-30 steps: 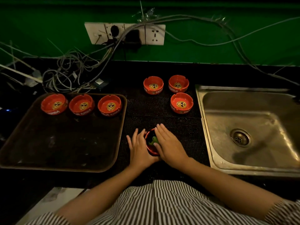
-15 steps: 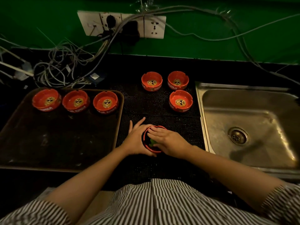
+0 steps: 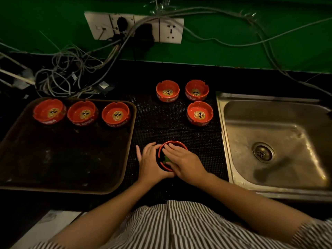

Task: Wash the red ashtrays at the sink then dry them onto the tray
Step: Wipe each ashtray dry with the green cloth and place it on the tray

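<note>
A red ashtray [image 3: 172, 142] stands on the black dotted mat [image 3: 203, 146] between tray and sink. My left hand [image 3: 150, 162] grips its left side, fingers curled round the wall. My right hand [image 3: 183, 160] lies over its bowl, its fairly straight fingers pressing a small green cloth [image 3: 166, 159] inside, which is mostly hidden. Three red ashtrays [image 3: 83, 113] sit in a row along the far edge of the dark brown tray [image 3: 62, 155] on the left. Three more red ashtrays [image 3: 199, 113] stand on the mat behind my hands. The steel sink [image 3: 269, 130] is at the right.
A tangle of grey cables [image 3: 71, 74] lies on the counter behind the tray and runs up to a white socket strip [image 3: 134, 27] on the green wall. The sink's drain [image 3: 263, 152] looks dry. My striped shirt fills the bottom of the view.
My right hand's fingers have swung from pointing away to pointing left across the ashtray's bowl, rubbing the green cloth. My left hand keeps its grip on the ashtray's side.
</note>
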`<state>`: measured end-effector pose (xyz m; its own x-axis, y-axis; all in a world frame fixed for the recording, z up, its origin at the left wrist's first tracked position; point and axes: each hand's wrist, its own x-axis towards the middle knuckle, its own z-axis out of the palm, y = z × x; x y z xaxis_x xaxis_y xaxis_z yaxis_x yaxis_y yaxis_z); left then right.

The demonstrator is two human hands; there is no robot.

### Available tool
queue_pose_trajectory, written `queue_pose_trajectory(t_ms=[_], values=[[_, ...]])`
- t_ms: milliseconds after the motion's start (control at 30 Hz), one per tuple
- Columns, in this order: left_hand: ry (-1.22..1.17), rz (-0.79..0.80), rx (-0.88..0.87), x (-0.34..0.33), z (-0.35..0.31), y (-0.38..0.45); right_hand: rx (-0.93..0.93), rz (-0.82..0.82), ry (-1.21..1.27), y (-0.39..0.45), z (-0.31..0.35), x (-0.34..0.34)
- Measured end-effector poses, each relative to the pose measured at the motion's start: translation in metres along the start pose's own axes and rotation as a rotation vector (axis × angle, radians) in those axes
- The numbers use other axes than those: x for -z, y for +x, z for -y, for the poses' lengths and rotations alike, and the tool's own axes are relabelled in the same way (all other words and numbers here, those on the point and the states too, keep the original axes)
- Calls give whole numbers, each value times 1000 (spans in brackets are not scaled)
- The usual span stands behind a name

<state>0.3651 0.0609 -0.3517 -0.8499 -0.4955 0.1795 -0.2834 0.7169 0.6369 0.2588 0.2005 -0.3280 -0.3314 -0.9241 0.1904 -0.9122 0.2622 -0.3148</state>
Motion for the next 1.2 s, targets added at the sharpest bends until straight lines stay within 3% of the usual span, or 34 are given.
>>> queue_pose_trajectory(t_ms=[100,200,433,600,733,900,1000,1133,1200], values=[[-29,114,-57,14,9,12,96,93,67,6,-15,9],[-23,161,-81,14,6,9,91,76,37,7,-11,9],[-90,43,131,-1,-6,-17,109,148,-125,5,-3,6],[-97,85,123,1,-13,-25,112,27,77,-1,-8,5],[-63,63,129,-8,-28,-21,61,-62,72,-2,-4,-1],[-42,-12,147,-13,-26,-10,39,-21,78,-2,-6,3],[-91,77,17,-7,-11,6,101,62,108,-1,-15,10],[-158,339,-171,14,-2,35,243,259,124,10,-33,27],[-130,408,-225,20,-2,43,252,253,137,12,-35,29]])
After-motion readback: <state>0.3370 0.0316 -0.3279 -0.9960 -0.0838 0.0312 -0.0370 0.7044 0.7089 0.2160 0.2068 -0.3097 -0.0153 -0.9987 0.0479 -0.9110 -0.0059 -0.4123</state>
